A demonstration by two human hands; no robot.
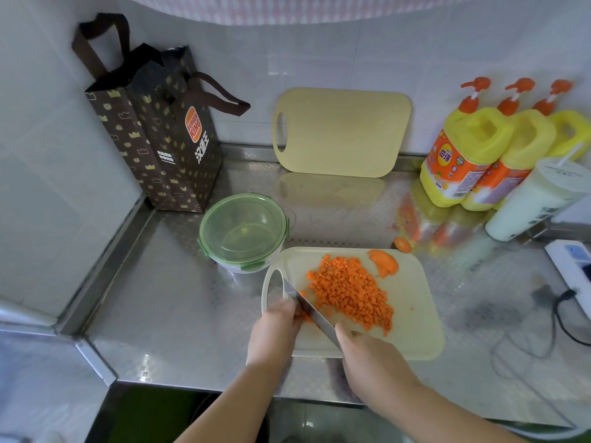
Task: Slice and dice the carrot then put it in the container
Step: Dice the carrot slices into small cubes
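Small orange carrot cubes (348, 292) are heaped on the smooth cream plastic cutting board (415, 318). The steel knife (308, 310) is gripped by the right hand (367, 353); a carrot remnant (306, 317) is held under the curled left hand (275, 327). The round green-lidded container (243, 231) is placed far left.

Brown bag (153, 139), leaning spare board (342, 132), 3 yellow pump bottles (463, 155), white cup (531, 199).

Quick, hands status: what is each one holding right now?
Left hand: pinches a small carrot piece beside the knife.
Right hand: grips the knife.
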